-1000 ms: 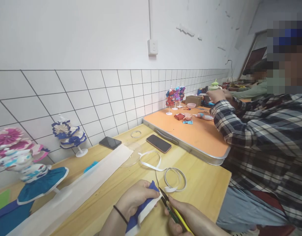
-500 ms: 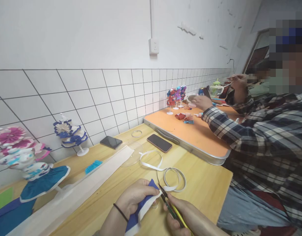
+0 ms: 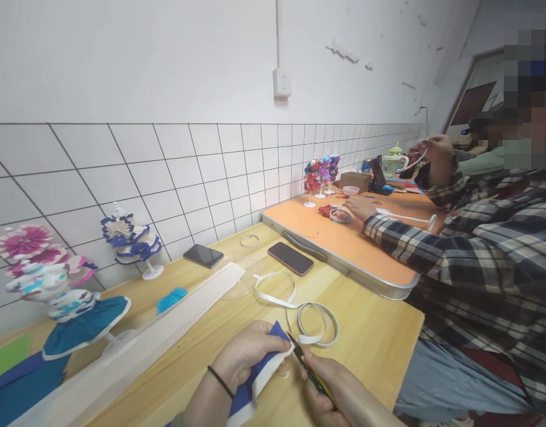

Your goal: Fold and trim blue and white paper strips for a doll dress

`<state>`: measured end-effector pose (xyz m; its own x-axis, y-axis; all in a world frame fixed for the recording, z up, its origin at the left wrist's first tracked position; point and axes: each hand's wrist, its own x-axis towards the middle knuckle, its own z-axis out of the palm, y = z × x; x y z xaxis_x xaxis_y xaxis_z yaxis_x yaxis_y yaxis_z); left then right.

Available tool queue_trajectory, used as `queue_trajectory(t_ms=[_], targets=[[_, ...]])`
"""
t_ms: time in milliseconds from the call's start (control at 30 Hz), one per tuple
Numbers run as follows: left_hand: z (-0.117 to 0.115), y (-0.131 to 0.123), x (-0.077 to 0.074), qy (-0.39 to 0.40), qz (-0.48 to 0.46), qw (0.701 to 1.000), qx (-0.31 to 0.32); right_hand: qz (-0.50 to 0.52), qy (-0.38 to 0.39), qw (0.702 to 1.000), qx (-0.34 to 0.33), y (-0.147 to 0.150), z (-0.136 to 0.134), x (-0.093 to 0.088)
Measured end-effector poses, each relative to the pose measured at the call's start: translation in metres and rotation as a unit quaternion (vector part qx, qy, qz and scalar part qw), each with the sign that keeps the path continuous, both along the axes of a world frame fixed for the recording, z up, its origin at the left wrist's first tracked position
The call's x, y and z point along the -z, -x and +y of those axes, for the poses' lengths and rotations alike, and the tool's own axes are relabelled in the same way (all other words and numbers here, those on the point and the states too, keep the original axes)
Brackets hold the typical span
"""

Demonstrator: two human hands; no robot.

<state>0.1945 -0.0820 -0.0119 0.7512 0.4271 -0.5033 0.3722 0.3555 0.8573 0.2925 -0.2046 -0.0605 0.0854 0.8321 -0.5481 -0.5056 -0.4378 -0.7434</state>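
Note:
Near the bottom middle, my left hand (image 3: 255,350), with a black band round its wrist, pinches a folded blue piece with a white edge (image 3: 264,373). My right hand (image 3: 330,379) is closed round a pair of dark-bladed scissors (image 3: 311,370) with green and yellow handles. Their tips lie beside the corner of the blue piece, by my left fingertips. Just beyond the scissors is a roll of white tape (image 3: 337,332) with a loose end, and a loop of white tape (image 3: 273,296) curls on the table.
Two phones (image 3: 291,259) lie farther back. To the left are a long pale strip (image 3: 166,350), a pleated turquoise piece (image 3: 171,300) and small dressed figures (image 3: 86,320). At the right, a co-worker in a checked shirt (image 3: 433,243) works at an orange folding table (image 3: 326,228).
The scissor blades have come together, and the white tape now ends apart from the blue piece. The co-worker's nearer hand has lowered a tape roll onto the orange table.

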Motion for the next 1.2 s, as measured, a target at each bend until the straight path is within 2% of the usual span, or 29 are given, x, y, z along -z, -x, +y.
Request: queue_trajectory(t_ms=[133, 233, 333, 500, 567, 667, 767, 900, 967, 1067, 1200], targets=[[-0.001, 0.000, -0.002, -0.005, -0.004, 1.000, 0.005, -0.018, 0.045, 0.998, 0.040, 0.003, 0.002, 0.004], [-0.001, 0.001, -0.003, -0.007, -0.010, 1.000, 0.012, -0.018, 0.043, 0.998, 0.042, 0.003, 0.001, 0.005], [0.000, 0.003, -0.005, -0.007, -0.019, 1.000, 0.023, -0.012, 0.011, 1.000, 0.025, 0.002, 0.000, 0.003], [0.008, 0.010, -0.013, -0.014, -0.035, 0.999, 0.012, -0.021, 0.022, 0.999, -0.016, -0.002, -0.004, 0.001], [0.012, 0.014, -0.017, -0.024, -0.046, 0.999, -0.004, -0.053, 0.014, 0.998, -0.035, -0.007, -0.009, 0.002], [0.018, 0.018, -0.024, -0.044, -0.071, 0.996, -0.028, -0.163, -0.028, 0.983, -0.085, -0.018, -0.023, -0.003], [0.019, 0.022, -0.031, -0.064, -0.103, 0.992, -0.039, -0.334, -0.048, 0.931, -0.139, -0.031, -0.037, -0.017], [0.013, 0.022, -0.039, -0.105, -0.171, 0.979, -0.021, -0.572, -0.033, 0.811, -0.119, -0.043, -0.045, -0.029], [0.008, 0.021, -0.040, -0.128, -0.198, 0.971, 0.017, -0.635, -0.009, 0.765, -0.108, -0.046, -0.042, -0.026], [0.002, 0.019, -0.040, -0.175, -0.183, 0.965, 0.068, -0.702, -0.028, 0.700, -0.123, -0.049, -0.035, -0.015], [-0.002, 0.018, -0.044, -0.232, -0.171, 0.953, 0.096, -0.806, -0.049, 0.569, -0.155, -0.059, -0.024, -0.007]])
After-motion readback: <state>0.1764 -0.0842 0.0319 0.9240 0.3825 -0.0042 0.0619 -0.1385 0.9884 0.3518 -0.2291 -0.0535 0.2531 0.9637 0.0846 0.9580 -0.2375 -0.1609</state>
